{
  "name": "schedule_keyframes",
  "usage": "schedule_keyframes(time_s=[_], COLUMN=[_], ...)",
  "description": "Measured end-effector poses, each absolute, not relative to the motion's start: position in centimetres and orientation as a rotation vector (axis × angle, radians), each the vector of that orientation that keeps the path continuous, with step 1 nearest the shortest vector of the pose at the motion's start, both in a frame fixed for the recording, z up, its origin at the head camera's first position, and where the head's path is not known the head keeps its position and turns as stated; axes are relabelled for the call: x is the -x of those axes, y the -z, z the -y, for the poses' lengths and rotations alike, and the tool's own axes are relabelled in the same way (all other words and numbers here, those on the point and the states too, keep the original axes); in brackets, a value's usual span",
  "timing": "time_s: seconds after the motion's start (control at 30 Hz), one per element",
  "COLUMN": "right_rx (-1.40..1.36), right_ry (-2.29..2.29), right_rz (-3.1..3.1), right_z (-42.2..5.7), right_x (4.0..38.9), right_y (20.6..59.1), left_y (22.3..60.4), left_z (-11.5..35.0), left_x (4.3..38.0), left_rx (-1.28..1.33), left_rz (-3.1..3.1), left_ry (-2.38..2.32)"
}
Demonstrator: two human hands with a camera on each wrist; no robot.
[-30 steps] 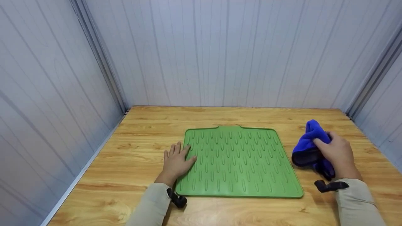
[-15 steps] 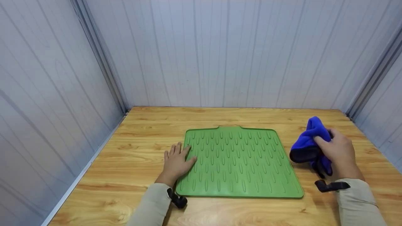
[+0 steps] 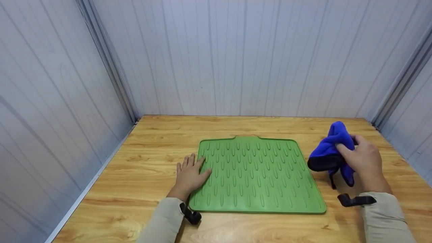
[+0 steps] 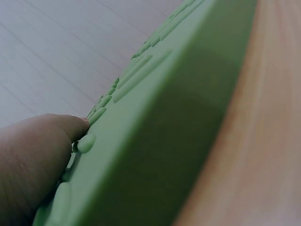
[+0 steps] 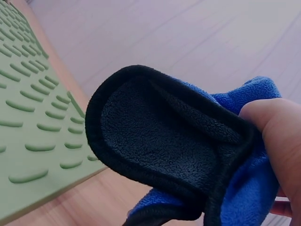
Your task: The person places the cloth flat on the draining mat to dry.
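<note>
A green mat with raised oblong ridges and a tab at its back edge lies flat on the wooden table. My left hand rests spread over the mat's left edge, its thumb on the ridged top; in the left wrist view the thumb touches the ridges. To the right of the mat, my right hand pinches a bunched blue cloth with a dark side and black edging. The cloth hangs over the table beside the mat's right edge. In the right wrist view its dark fleecy side faces the camera.
The wooden table meets white panel walls at the back and sides. Grey metal posts stand in the corners. A black strap mount sits on each sleeve's cuff.
My right hand has lifted the blue cloth slightly, and the cloth has shifted a little left toward the mat. The left hand and the mat have stayed in place.
</note>
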State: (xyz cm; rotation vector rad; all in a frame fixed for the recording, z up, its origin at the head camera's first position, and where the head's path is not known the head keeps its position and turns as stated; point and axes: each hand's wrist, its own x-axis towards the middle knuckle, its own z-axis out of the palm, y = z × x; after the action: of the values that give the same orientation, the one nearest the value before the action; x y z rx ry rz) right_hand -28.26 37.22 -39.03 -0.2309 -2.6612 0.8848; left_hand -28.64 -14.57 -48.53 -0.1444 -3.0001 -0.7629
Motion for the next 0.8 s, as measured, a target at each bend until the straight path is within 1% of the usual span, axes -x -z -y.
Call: schedule_keyframes(time_s=[0.8], right_rx=[0.164], right_ry=[-0.880], right_rz=[2.573], right_z=[-35.4], right_x=[27.4], right_y=[37.3], left_y=[48.7], left_z=[14.6], left_x=[28.8], left_rx=[0.150], left_rz=[3.004], left_ry=[0.756])
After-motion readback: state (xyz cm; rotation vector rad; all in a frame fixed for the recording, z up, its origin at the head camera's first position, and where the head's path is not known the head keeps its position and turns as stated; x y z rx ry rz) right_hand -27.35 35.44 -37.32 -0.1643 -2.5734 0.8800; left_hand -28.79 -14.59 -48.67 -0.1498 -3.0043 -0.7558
